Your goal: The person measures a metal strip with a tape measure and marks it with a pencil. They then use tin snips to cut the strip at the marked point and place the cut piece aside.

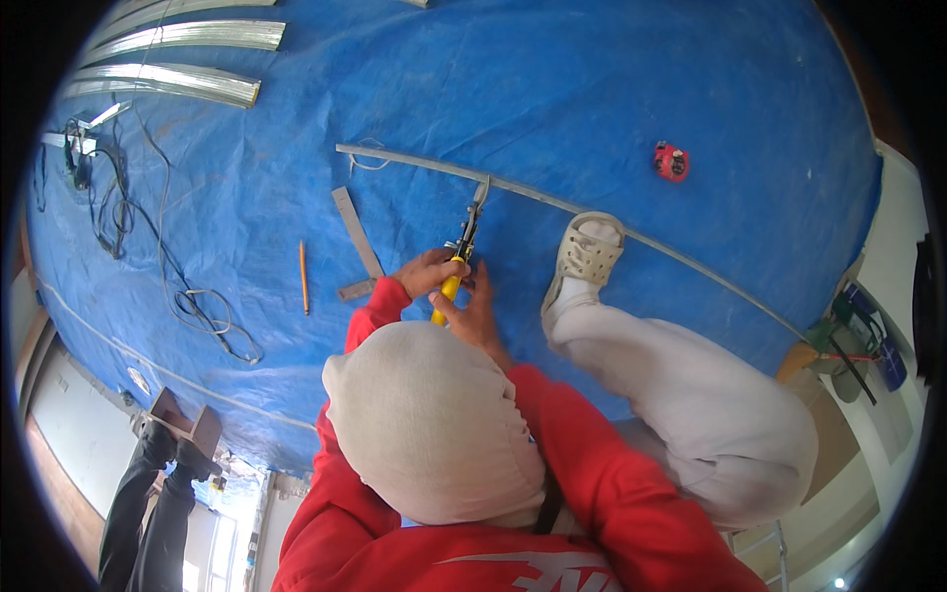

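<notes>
Both my hands are closed on yellow-handled tin snips (449,289). My left hand (426,272) wraps the handles just below the pivot, and my right hand (475,318) grips them lower down. The jaws point away from me and meet a long thin metal strip (533,192) lying on the blue tarp (414,59). Whether the blades are around the strip is too small to tell. My right foot in a pale clog (590,252) rests at the strip. A rounded shape in pale cloth (434,424), apparently my bent knee, hides the handles' lower end.
An L-shaped flat grey piece (357,232) and an orange pencil (304,276) lie left of my hands. A red tape measure (672,161) sits far right. Metal channels (168,82) and cables (173,261) lie at left. Another person's dark-trousered legs (148,503) show lower left.
</notes>
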Demonstrator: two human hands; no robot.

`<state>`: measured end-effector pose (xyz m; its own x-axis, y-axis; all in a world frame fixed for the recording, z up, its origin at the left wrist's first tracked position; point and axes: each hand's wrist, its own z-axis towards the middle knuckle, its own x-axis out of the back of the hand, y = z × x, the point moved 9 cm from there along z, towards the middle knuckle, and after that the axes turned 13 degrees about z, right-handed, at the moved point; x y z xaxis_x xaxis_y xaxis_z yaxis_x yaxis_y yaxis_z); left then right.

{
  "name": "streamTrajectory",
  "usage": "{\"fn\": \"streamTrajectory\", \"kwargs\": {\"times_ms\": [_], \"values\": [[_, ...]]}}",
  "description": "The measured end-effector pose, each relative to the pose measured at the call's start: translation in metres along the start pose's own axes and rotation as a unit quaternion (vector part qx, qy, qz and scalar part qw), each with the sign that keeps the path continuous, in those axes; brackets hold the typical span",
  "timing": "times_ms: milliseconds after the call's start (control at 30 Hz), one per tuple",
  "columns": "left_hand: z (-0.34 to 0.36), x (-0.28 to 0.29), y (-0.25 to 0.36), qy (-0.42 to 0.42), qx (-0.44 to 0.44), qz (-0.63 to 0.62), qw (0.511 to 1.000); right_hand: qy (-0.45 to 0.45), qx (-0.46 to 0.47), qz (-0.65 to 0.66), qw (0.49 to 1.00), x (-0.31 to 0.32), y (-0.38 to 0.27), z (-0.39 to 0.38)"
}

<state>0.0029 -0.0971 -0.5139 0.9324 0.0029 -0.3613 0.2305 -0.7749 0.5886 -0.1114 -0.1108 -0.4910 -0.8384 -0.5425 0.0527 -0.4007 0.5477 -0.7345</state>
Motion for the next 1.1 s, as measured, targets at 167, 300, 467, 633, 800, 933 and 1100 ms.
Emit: {"fn": "streamTrajectory", "kwargs": {"times_ms": [167,300,467,633,800,933,1100], "values": [[-0.001,0.002,-0.005,0.010,0.058,0.047,0.997,-0.073,-0.062,0.114,0.989,-0.016,0.001,0.006],[-0.002,0.008,0.004,0.050,0.016,0.114,0.992,-0.080,-0.057,0.101,0.990,-0.015,-0.019,0.006],[0.001,0.011,-0.001,0.118,0.030,0.188,0.975,-0.082,-0.110,0.107,0.985,-0.007,-0.009,-0.002],[-0.030,0.009,-0.006,0.253,0.024,0.118,0.960,-0.075,-0.171,0.113,0.976,0.004,0.026,-0.010],[-0.060,0.008,-0.004,0.342,0.042,0.171,0.923,-0.088,-0.147,0.011,0.985,0.016,0.021,-0.017],[-0.079,0.002,-0.008,0.436,-0.016,0.105,0.894,-0.081,-0.185,0.194,0.960,0.012,0.009,-0.020],[-0.077,-0.022,-0.005,0.409,-0.129,0.049,0.902,-0.081,-0.103,0.085,0.988,0.009,-0.003,-0.014]]}}
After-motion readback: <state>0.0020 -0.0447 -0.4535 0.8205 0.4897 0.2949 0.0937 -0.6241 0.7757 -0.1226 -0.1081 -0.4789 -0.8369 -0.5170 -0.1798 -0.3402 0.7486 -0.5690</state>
